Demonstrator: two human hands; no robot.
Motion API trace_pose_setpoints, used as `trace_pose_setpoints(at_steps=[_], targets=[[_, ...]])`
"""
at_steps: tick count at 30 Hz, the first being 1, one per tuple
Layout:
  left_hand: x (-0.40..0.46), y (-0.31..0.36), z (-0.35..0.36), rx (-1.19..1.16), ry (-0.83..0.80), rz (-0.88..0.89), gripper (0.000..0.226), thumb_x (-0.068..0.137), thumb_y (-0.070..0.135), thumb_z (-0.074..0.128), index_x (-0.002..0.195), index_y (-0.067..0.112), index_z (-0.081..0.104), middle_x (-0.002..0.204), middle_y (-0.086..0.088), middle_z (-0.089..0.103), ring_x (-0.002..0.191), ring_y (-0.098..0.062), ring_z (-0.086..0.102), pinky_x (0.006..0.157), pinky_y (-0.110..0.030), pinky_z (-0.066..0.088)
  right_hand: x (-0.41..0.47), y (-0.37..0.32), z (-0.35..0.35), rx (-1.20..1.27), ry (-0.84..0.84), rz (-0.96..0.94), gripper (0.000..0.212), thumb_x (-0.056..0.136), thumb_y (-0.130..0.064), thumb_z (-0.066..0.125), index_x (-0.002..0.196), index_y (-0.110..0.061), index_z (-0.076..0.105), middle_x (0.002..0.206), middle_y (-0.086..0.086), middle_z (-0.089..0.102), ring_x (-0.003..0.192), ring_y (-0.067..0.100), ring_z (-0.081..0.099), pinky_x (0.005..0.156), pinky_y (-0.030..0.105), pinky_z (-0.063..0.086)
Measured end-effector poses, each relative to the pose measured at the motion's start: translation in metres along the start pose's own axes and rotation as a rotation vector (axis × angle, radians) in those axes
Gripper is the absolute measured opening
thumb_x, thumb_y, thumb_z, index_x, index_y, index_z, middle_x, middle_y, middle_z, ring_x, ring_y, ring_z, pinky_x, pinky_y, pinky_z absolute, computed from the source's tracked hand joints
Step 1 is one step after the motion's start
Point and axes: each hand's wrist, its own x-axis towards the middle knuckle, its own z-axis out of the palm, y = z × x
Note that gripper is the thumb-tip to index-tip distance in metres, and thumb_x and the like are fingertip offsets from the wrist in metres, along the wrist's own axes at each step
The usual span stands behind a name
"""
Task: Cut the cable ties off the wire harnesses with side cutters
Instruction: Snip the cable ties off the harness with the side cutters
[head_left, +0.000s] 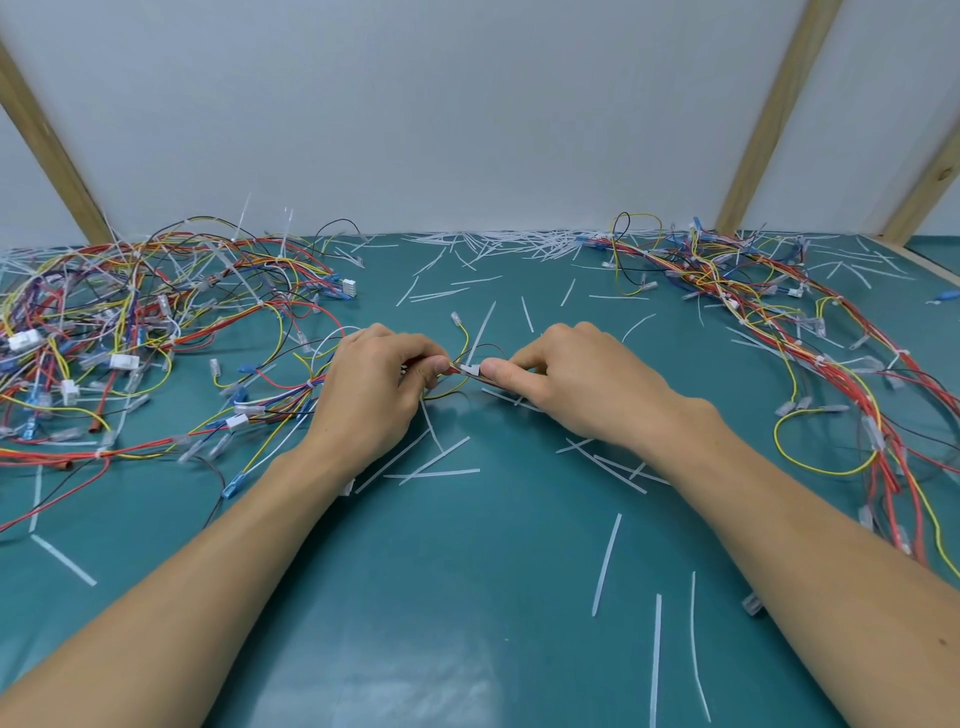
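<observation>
- Teal matting (467, 597) covers my bench, with a plain white wall (415, 104) behind it and slanted pale wooden battens (774, 114) at the sides.
- Loose white plastic cable-tie offcuts (605, 564) lie scattered all over the mat and thick along the back edge, so I judge many ties are already cut.
- On my left sits a tangled heap of red, yellow, blue and black wire harnesses (156, 312); white tie tails stick up out of it, so that heap looks still to be done.
- On my right lies a longer spread of similar multicoloured harnesses (779, 322); small white bands show on it, but I cannot tell whether those are uncut ties.
- My left hand (374, 395) is curled, pinching a thin bundle of red, yellow and black wires (457, 371) at the middle of the mat.
- My right hand (566, 384) pinches the same bundle from the other side, thumb just beside a small white tie head (470, 370).
- No side cutters are in view; neither hand shows any.
- Whether that white piece is a tie head or a clip is too small to be sure.
- My fingertips hide the wires where I grip them.
</observation>
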Motion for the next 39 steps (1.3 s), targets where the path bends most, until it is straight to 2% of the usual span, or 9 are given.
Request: trace_pose_setpoints(at_steps=[11, 17, 26, 34, 39], targets=[[-0.0007, 0.0001, 0.0001, 0.002, -0.005, -0.01, 0.012, 0.095, 0.023, 0.066, 0.089, 0.023, 0.076, 0.073, 0.009, 0.068, 0.081, -0.021, 0.051, 0.08, -0.036, 0.038, 0.0009, 0.0015, 0.0009, -0.015, 0.008, 0.005, 0.072, 0.091, -0.08, 0.042, 0.068, -0.015, 0.061, 0.046, 0.002, 0.032, 0.049, 0.021, 0.034, 0.048, 0.033, 0.029], [0.0, 0.0004, 0.0009, 0.004, -0.005, -0.008, 0.011, 0.095, 0.023, 0.066, 0.089, 0.023, 0.075, 0.073, 0.01, 0.068, 0.08, -0.019, 0.051, 0.079, -0.034, 0.036, 0.0008, 0.0012, 0.0007, -0.007, 0.007, 0.005, 0.066, 0.091, -0.08, 0.043, 0.063, -0.022, 0.058, 0.044, 0.001, 0.031, 0.048, 0.021, 0.033, 0.048, 0.033, 0.03], [0.0, 0.0007, -0.0003, 0.004, -0.009, 0.004, 0.012, 0.095, 0.022, 0.066, 0.089, 0.021, 0.076, 0.072, 0.01, 0.068, 0.08, -0.021, 0.053, 0.079, -0.034, 0.038, 0.0008, 0.0017, 0.0008, 0.003, -0.002, 0.002, 0.068, 0.092, -0.078, 0.044, 0.064, -0.019, 0.061, 0.041, -0.002, 0.038, 0.046, 0.02, 0.035, 0.047, 0.032, 0.03], [-0.0006, 0.0003, -0.0006, 0.0, -0.011, 0.008, 0.012, 0.096, 0.022, 0.066, 0.089, 0.021, 0.075, 0.072, 0.009, 0.069, 0.08, -0.021, 0.052, 0.078, -0.035, 0.039, 0.001, 0.0013, 0.001, -0.001, 0.003, -0.005, 0.061, 0.092, -0.08, 0.042, 0.06, -0.031, 0.06, 0.041, -0.004, 0.042, 0.047, 0.019, 0.038, 0.047, 0.032, 0.03], [-0.0004, -0.0002, -0.0006, -0.003, -0.006, 0.01, 0.011, 0.095, 0.022, 0.066, 0.088, 0.023, 0.075, 0.071, 0.01, 0.067, 0.079, -0.021, 0.052, 0.076, -0.035, 0.037, 0.0009, 0.0026, 0.0018, 0.008, 0.004, -0.009, 0.062, 0.092, -0.079, 0.043, 0.058, -0.029, 0.059, 0.041, -0.004, 0.042, 0.048, 0.02, 0.039, 0.048, 0.033, 0.029]])
